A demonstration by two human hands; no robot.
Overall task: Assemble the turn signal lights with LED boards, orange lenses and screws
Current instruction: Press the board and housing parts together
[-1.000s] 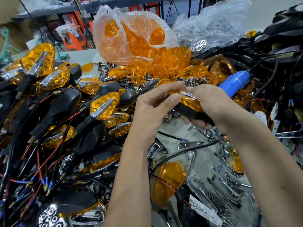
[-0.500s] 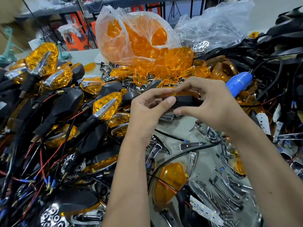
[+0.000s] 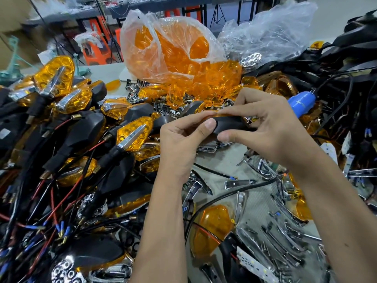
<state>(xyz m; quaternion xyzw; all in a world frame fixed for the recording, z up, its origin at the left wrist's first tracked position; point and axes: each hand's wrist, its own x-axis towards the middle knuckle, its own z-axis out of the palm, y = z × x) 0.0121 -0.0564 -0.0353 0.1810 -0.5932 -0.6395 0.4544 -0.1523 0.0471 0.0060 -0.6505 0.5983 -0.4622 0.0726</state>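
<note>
Centre of the frame, above the cluttered bench: 2 hands pinch 1 turn signal light point(image 3: 228, 124), its long axis running left to right between them. The left hand point(image 3: 181, 137) grips its left end, the right hand point(image 3: 271, 127) clamps the right end. Black housing faces the viewer; a thin orange lens point(image 3: 219, 115) edge tops it.

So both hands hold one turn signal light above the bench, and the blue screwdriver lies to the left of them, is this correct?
Not quite. The head view shows the blue screwdriver lying to the right of the hands, behind the right hand. The rest holds: the left hand and the right hand both hold one turn signal light above the bench.
</note>
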